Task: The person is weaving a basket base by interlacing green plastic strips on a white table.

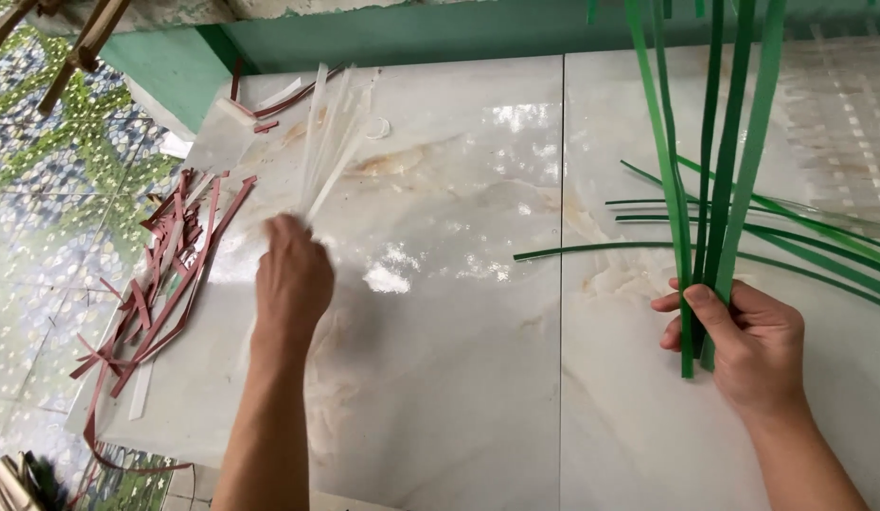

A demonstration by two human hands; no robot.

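My left hand (pixel 290 280) is closed around the near ends of a bundle of white translucent strips (pixel 328 132) that fan away from me across the marble floor tile (pixel 459 312). My right hand (pixel 743 345) pinches several green plastic strips (pixel 714 161) that stand upright and run out of the top of the view. More green strips (pixel 790 241) lie flat on the tile just beyond my right hand, crossing one another.
A heap of dark red strips (pixel 165 274) lies along the tile's left edge, some hanging over it. A woven pale mat or panel (pixel 842 123) sits at the far right. A green wall base (pixel 411 33) runs behind, with wooden sticks (pixel 75 47) at top left.
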